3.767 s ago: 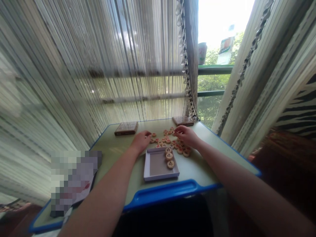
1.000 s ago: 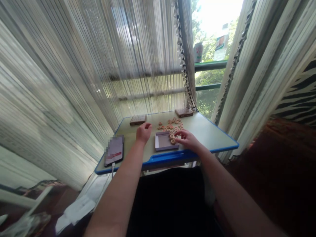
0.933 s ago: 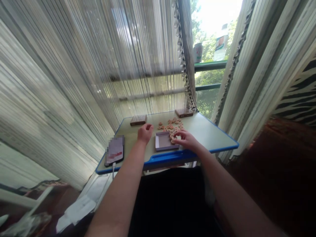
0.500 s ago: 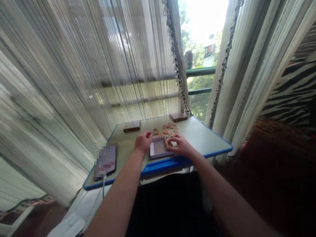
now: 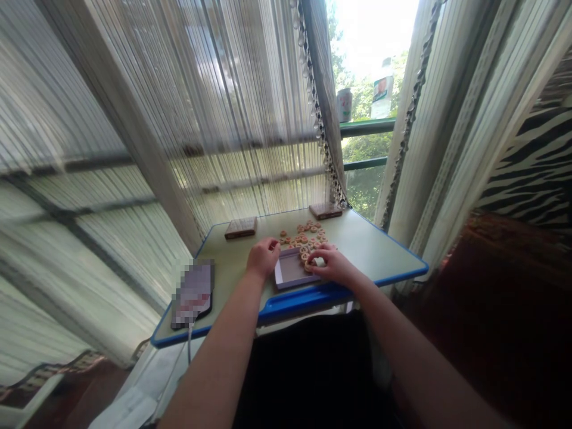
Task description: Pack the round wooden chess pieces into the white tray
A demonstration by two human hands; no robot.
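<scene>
A shallow lilac box [image 5: 279, 275] lies near the front edge of the small table. Several round wooden pieces [image 5: 302, 240] are scattered behind it, and a few more [image 5: 305, 256] are at the right side of the box. My right hand [image 5: 330, 264] is over the box's right side with its fingers curled at a round wooden piece [image 5: 308, 267]. Beside the box's left back corner is my left hand [image 5: 264, 257], fingers bent together; anything between the fingertips is too small to make out.
The pale table [image 5: 379, 250] has a blue edge. A phone [image 5: 194, 292] with a cable lies at its left. Two brown flat boxes [image 5: 241, 227] [image 5: 326, 210] sit along the back. Beyond the curtains, a can [image 5: 344, 105] and a bottle [image 5: 382, 89] stand on a ledge.
The view has shifted slightly, and the curtain at the left hangs differently. Both hands stay in nearly the same places around the lilac box.
</scene>
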